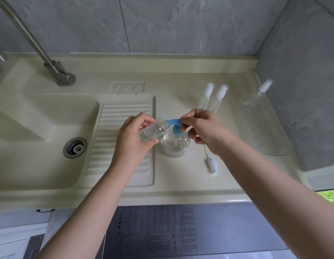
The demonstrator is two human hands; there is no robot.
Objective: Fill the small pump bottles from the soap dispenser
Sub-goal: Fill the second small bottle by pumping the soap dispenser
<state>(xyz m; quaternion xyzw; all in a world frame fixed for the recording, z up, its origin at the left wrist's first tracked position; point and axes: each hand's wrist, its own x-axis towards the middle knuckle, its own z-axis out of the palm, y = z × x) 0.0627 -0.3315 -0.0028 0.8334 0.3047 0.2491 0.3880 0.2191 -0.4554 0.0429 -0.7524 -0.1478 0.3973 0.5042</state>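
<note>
My left hand (133,135) grips a small clear bottle (153,130), tilted so its open neck meets the nozzle of the blue pump head (174,122). That pump tops a round clear soap dispenser (176,144) standing on the counter. My right hand (201,128) rests on the pump head, fingers curled over its top. A loose white pump cap with its tube (212,163) lies on the counter below my right wrist. Two capped small bottles (213,96) stand behind my right hand. A third capped bottle (256,97) stands at the far right by the wall.
A cream sink basin (40,143) with a metal drain (74,147) lies at the left, with a ribbed draining board (113,116) beside it. A steel tap (57,71) rises at the back left. Grey tiled walls close the back and right side.
</note>
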